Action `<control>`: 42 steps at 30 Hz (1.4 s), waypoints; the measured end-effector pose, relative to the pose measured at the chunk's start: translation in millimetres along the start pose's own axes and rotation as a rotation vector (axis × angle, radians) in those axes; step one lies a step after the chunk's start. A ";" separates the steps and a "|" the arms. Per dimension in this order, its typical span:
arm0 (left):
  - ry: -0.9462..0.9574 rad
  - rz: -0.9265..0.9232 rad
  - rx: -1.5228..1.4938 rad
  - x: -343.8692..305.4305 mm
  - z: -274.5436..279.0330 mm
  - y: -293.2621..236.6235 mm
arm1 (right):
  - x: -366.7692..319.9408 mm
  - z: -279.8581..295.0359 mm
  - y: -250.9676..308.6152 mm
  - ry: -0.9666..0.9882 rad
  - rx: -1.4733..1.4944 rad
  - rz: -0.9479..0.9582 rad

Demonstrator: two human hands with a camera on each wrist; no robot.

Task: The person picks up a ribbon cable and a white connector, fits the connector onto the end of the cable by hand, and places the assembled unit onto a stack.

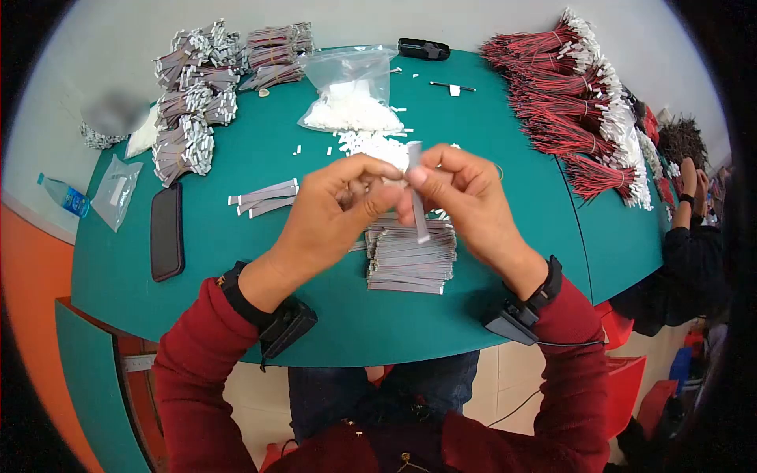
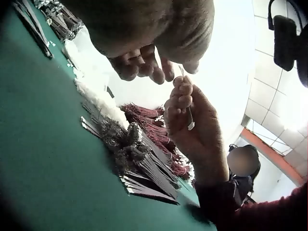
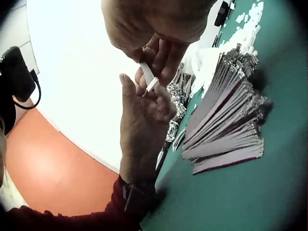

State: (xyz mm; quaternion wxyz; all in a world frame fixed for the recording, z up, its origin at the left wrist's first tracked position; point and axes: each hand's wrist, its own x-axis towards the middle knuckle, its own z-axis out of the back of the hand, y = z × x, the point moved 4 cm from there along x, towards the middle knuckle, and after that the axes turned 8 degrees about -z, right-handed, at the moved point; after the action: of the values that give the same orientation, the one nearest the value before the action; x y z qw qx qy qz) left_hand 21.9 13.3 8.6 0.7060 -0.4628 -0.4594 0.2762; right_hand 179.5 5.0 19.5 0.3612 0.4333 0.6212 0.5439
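Observation:
My right hand (image 1: 473,189) pinches a short grey ribbon cable (image 1: 420,205) between thumb and forefinger. The cable stands roughly upright, its white end pointing down toward me. My left hand (image 1: 339,197) is right beside it, fingers bent, their tips close to the cable's upper part. In the left wrist view, the left thumb is near the cable's top, while the right hand (image 2: 197,125) grips the cable lower down. I cannot tell whether the left fingers hold a small white piece. Below both hands lies a stack of grey ribbon cables (image 1: 410,264).
Loose white connectors (image 1: 367,144) lie behind the hands, near a clear bag (image 1: 347,71) of more. Grey cable bundles (image 1: 189,102) stand left, red-and-black wire bundles (image 1: 568,102) right. A phone (image 1: 166,232) and several single cables (image 1: 268,197) lie left. Another person sits far right.

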 end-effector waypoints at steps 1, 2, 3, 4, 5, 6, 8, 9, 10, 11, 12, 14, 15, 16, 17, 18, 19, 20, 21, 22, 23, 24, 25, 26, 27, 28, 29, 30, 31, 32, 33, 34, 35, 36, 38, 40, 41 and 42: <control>-0.064 -0.014 -0.127 1.0 0.7 1.5 | -1.1 -3.8 -0.8 0.023 -0.042 -0.014; -0.062 -0.011 -0.187 1.0 0.0 0.0 | -1.7 -6.9 -2.0 0.045 -0.084 -0.029; -0.059 -0.008 -0.248 0.8 -0.6 -3.1 | -1.8 -8.0 -3.7 0.039 -0.091 -0.028; -0.056 -0.004 -0.309 0.3 -1.1 -4.6 | -1.6 -8.6 -6.2 0.033 -0.098 -0.029; -0.079 -0.002 -0.264 -0.6 0.2 -2.7 | -1.6 -8.9 -7.7 0.027 -0.105 -0.028; -0.101 -0.001 -0.217 -1.5 1.9 0.2 | -2.0 -8.9 -8.3 0.020 -0.111 -0.032; -0.124 0.023 -0.176 -2.6 3.9 2.1 | -2.4 -8.4 -9.2 0.006 -0.123 -0.040; -0.126 0.046 -0.182 -3.2 3.9 1.8 | -2.4 -8.4 -9.5 0.006 -0.119 -0.037; -0.129 0.069 -0.188 -3.8 3.7 1.7 | -2.3 -8.4 -9.7 0.006 -0.115 -0.034; -0.139 0.088 -0.225 -4.2 2.7 1.6 | -2.3 -8.5 -9.8 0.006 -0.110 -0.030; -0.150 0.107 -0.262 -4.3 1.0 1.6 | -2.6 -9.0 -9.6 0.010 -0.116 -0.038; -0.154 0.134 -0.310 -4.1 -0.1 1.1 | -3.5 -10.2 -8.8 0.016 -0.128 -0.052; -0.147 0.141 -0.320 -3.8 0.0 0.5 | -3.3 -10.4 -9.9 0.020 -0.127 -0.060; -0.140 0.148 -0.331 -3.5 -0.1 0.4 | -2.9 -10.6 -11.8 0.024 -0.127 -0.067; -0.140 0.140 -0.323 -3.4 0.3 0.4 | -2.7 -10.9 -13.0 0.027 -0.126 -0.075; -0.141 0.131 -0.316 -3.4 0.5 0.9 | -3.0 -11.1 -12.7 0.025 -0.123 -0.078; -0.141 0.123 -0.309 -3.5 0.8 1.0 | -3.4 -11.6 -11.9 0.023 -0.120 -0.080; -0.142 0.127 -0.322 -3.8 0.8 1.0 | -3.7 -11.8 -11.4 0.021 -0.117 -0.083; -0.143 0.130 -0.335 -4.0 0.7 0.9 | -3.7 -11.6 -11.7 0.026 -0.123 -0.085; -0.143 0.133 -0.348 -4.1 0.6 1.0 | -3.9 -11.2 -12.0 0.031 -0.129 -0.087; -0.148 0.128 -0.348 -4.2 0.6 1.1 | -4.0 -11.0 -12.3 0.036 -0.135 -0.089; -0.153 0.123 -0.349 -4.2 0.3 1.4 | -4.5 -11.2 -11.3 0.034 -0.144 -0.087; -0.158 0.117 -0.349 -4.0 0.2 1.4 | -5.3 -11.7 -9.3 0.033 -0.154 -0.083; -0.161 0.113 -0.346 -4.1 0.0 1.2 | -5.8 -12.0 -8.2 0.031 -0.164 -0.081; -0.164 0.108 -0.342 -4.4 0.0 0.9 | -6.2 -12.1 -8.2 0.029 -0.169 -0.078; -0.167 0.103 -0.339 -4.6 -0.1 0.6 | -6.4 -12.3 -8.2 0.027 -0.173 -0.075; -0.171 0.093 -0.338 -4.7 -0.2 0.6 | -6.5 -12.5 -8.2 0.024 -0.178 -0.072; -0.175 0.083 -0.337 -4.6 -0.7 1.1 | -6.3 -13.5 -8.7 0.021 -0.139 -0.100; -0.179 0.073 -0.337 -4.5 -1.2 1.1 | -5.8 -15.4 -8.7 0.019 -0.099 -0.129; -0.165 0.084 -0.345 -4.7 -2.4 0.9 | -5.3 -16.3 -9.2 0.016 -0.060 -0.157; -0.152 0.095 -0.352 -5.1 -3.4 0.4 | -4.5 -15.2 -9.1 0.023 -0.094 -0.128; -0.139 0.106 -0.360 -5.3 -4.2 0.4 | -3.4 -12.8 -10.3 0.029 -0.130 -0.100; -0.140 0.118 -0.367 -5.3 -4.6 1.2 | -3.0 -11.3 -10.6 0.036 -0.164 -0.072; -0.140 0.129 -0.373 -4.7 -4.9 2.1 | -3.2 -10.2 -10.4 0.028 -0.170 -0.077; -0.127 0.133 -0.365 -3.6 -4.1 3.4 | -3.4 -8.9 -9.9 0.015 -0.182 -0.085; -0.098 0.116 -0.337 -2.6 -1.2 3.8 | -3.6 -9.4 -10.5 0.023 -0.196 -0.098; -0.096 0.100 -0.310 -2.3 -0.4 1.9 | -3.6 -9.7 -10.7 0.027 -0.204 -0.104; -0.094 0.083 -0.282 -2.0 0.4 -1.1 | -3.9 -10.5 -11.1 0.034 -0.209 -0.103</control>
State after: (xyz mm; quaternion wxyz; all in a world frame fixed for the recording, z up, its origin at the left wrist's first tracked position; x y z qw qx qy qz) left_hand 20.7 11.4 8.8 0.5997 -0.5625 -0.5067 0.2594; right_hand 169.7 -2.8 10.0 0.4211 0.3515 0.5886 0.5939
